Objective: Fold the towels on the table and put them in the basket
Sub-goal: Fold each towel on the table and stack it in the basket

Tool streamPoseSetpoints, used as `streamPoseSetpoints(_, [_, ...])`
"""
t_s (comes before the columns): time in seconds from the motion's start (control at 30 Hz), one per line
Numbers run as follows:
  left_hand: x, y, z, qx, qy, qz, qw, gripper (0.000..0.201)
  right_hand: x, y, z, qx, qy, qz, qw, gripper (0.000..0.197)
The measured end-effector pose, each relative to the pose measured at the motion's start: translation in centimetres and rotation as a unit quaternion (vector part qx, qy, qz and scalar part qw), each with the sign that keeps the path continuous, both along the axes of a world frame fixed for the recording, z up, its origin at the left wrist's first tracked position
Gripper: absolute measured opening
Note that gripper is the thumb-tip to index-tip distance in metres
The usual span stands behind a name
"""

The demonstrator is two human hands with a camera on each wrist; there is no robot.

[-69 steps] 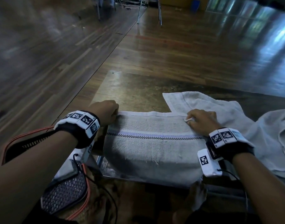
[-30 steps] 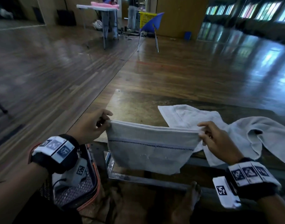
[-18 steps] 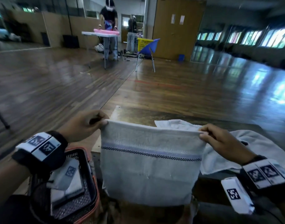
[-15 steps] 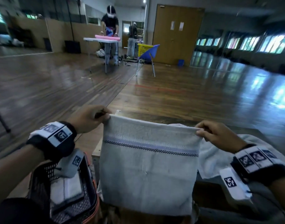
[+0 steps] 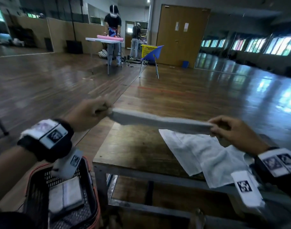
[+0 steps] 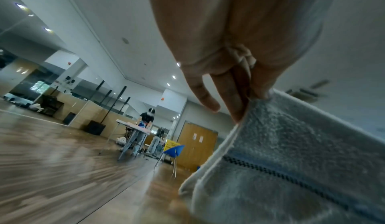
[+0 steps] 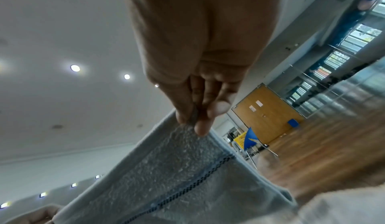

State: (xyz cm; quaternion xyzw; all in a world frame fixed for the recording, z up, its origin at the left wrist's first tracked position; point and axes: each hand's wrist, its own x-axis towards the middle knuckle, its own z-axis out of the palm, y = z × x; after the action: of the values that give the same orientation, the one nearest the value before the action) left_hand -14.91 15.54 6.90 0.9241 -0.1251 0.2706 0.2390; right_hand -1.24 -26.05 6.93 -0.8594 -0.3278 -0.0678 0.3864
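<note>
Wood-floored hall, table (image 5: 134,156) with one loose towel (image 5: 207,156) at its right edge; left hand (image 5: 90,113) and right hand (image 5: 235,131) each pinch a corner of the striped towel (image 5: 159,121), taut in the air. Risk: thin pinches may slip, dropping the fold short of the basket (image 5: 90,184).

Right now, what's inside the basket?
The basket holds a folded towel lying flat on its mesh bottom. The left wrist and its tag cover the basket's far end, and its near end runs out of the picture, so anything there is unseen.
</note>
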Motion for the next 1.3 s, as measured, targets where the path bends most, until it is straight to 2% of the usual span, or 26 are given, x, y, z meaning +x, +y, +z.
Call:
streamPoseSetpoints(0.13, [-2.2,-0.8,-6.6,-0.031,0.22,-0.047,0.974,0.015,-1.7,-1.3,-6.3,-0.107,0.117,0.053,0.986,0.017])
streamPoseSetpoints(0.2, [-2.0,-0.8,-9.1,-0.048,0.288,-0.043,0.955,0.01,-1.6,-1.2,-8.6,-0.132,0.149,0.052,0.979,0.016])
streamPoseSetpoints(0.27, [-1.1,-0.6,-10.9,-0.062,0.328,-0.033,0.942,0.003,-0.9,-1.0,-10.4,-0.109,0.165,0.034,0.98,0.016])
streamPoseSetpoints(0.33, [0.3,-0.6,-12.2,-0.099,0.342,-0.019,0.934,0.004,0.4,-0.4,-11.8,-0.07,0.17,0.002,0.983,0.013])
streamPoseSetpoints(0.4, [1.9,-0.7,-13.3,-0.162,0.327,-0.007,0.931,0.007,1.9,0.4,-13.3,-0.053,0.175,-0.035,0.983,0.01])
streamPoseSetpoints(0.43, [2.9,-0.8,-13.9,-0.163,0.315,0.01,0.935,0.008,2.6,1.0,-14.1,-0.049,0.177,-0.053,0.982,0.009])
streamPoseSetpoints(0.53, [5.7,-0.7,-15.5,-0.069,0.294,0.072,0.95,0.012,4.8,3.0,-16.3,-0.062,0.159,-0.104,0.98,0.008])
streamPoseSetpoints(0.63, [7.9,-0.3,-16.0,0.028,0.299,0.106,0.948,0.017,7.2,4.8,-17.2,-0.124,0.1,-0.139,0.977,0.006])
streamPoseSetpoints(0.73, [9.5,0.0,-16.4,0.083,0.3,0.107,0.944,0.02,9.1,6.2,-17.5,-0.168,0.016,-0.158,0.973,0.004])
streamPoseSetpoints(0.8, [10.1,0.1,-16.7,0.118,0.316,0.097,0.936,0.023,10.1,6.9,-17.9,-0.24,-0.019,-0.146,0.959,0.002])
streamPoseSetpoints(0.87, [10.4,0.1,-16.9,0.151,0.337,0.104,0.923,0.024,10.7,7.6,-18.2,-0.309,0.0,-0.129,0.942,0.004])
streamPoseSetpoints(0.93, [10.6,0.3,-17.0,0.15,0.339,0.106,0.923,0.021,10.8,7.9,-18.0,-0.336,0.026,-0.13,0.932,0.007])
streamPoseSetpoints(1.0, [10.7,0.6,-17.0,0.111,0.326,0.098,0.934,0.016,10.6,8.1,-17.4,-0.315,0.011,-0.138,0.939,0.009])
streamPoseSetpoints(1.07, [10.6,0.9,-16.3,0.069,0.284,0.109,0.95,0.01,10.4,8.4,-16.4,-0.252,-0.045,-0.145,0.956,0.011])
streamPoseSetpoints(1.13, [10.6,1.5,-14.7,0.052,0.18,0.145,0.972,0.009,10.2,8.6,-14.9,-0.147,-0.142,-0.157,0.966,0.016])
streamPoseSetpoints(1.2, [10.3,2.2,-12.7,0.035,0.042,0.156,0.986,0.011,10.1,8.3,-13.4,-0.048,-0.22,-0.174,0.959,0.026])
streamPoseSetpoints(1.27, [9.7,2.5,-11.1,0.043,-0.058,0.141,0.987,0.012,9.7,7.9,-12.4,0.01,-0.254,-0.181,0.95,0.036])
streamPoseSetpoints(1.3, [9.3,2.5,-10.6,0.056,-0.078,0.135,0.986,0.011,9.5,7.6,-12.1,0.021,-0.264,-0.177,0.948,0.036])
